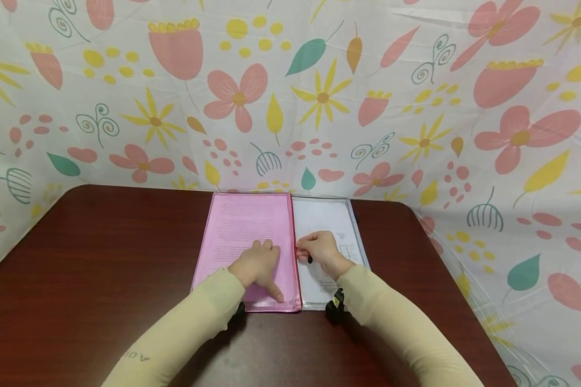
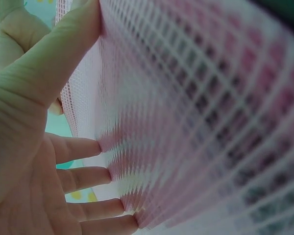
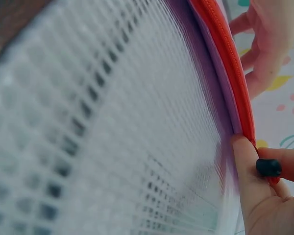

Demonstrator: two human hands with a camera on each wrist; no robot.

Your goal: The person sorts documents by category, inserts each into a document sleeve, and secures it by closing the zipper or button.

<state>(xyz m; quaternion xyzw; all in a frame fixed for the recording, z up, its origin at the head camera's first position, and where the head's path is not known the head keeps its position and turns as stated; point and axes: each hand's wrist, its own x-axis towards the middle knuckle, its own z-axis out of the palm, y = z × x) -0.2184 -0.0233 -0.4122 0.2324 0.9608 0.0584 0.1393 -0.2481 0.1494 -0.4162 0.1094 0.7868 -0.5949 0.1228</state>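
A pink mesh zipper pouch (image 1: 244,215) with printed sheets inside lies on the table, a red zipper (image 3: 230,63) running along its right edge. My left hand (image 1: 259,263) presses on it with spread fingers, fingertips (image 2: 105,175) touching the mesh. At the red edge my right hand (image 1: 321,250) pinches the zipper pull (image 3: 274,180) between thumb and fingers, which mostly hide it. A small dark cylindrical piece (image 3: 268,167) shows at those fingers. Beneath the right hand lies a whitish clear mesh pouch (image 1: 321,215), also with printed paper inside, right beside the pink one.
Both pouches lie on a dark brown table (image 1: 101,269), near its far edge. A flower-patterned cloth (image 1: 281,97) hangs behind and along the sides. Black wrist-worn devices (image 1: 335,306) sit under the wrists, close to the pouches' near edges.
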